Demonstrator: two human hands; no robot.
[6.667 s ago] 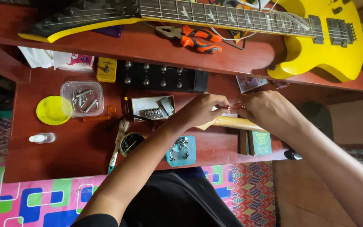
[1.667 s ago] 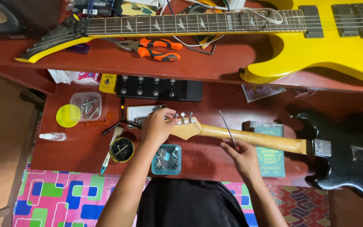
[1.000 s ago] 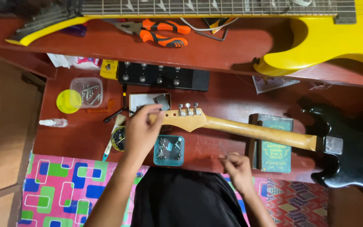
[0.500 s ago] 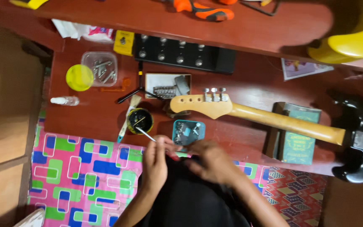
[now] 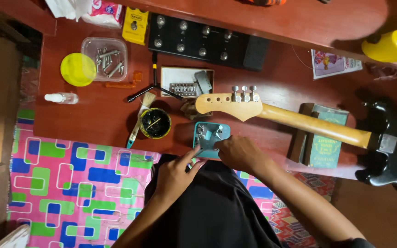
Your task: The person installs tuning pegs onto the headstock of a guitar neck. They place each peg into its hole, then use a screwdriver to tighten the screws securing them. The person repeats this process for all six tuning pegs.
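Both my hands have come off the guitar neck [image 5: 309, 123] and dropped to the little teal tray [image 5: 211, 138] just below the headstock. Right hand [image 5: 241, 154] is curled over its edge, left hand [image 5: 176, 172] pinching something small by its corner — can't tell what. Looks like I'm fishing out another tuner part.

Low red-brown wooden table [image 5: 93, 115]. Far-left corner: clear plastic tub of metal screws [image 5: 105, 57], round yellow lid [image 5: 78, 69], small white bottle [image 5: 61, 98]. Far edge: black multi-knob pedalboard [image 5: 207, 40]. Near edge: teal square tray of tuner parts [image 5: 211, 135], round tin [image 5: 155, 123] with brush [image 5: 139, 118] beside. Right: green box [image 5: 323, 144] under pale guitar neck [image 5: 309, 123].
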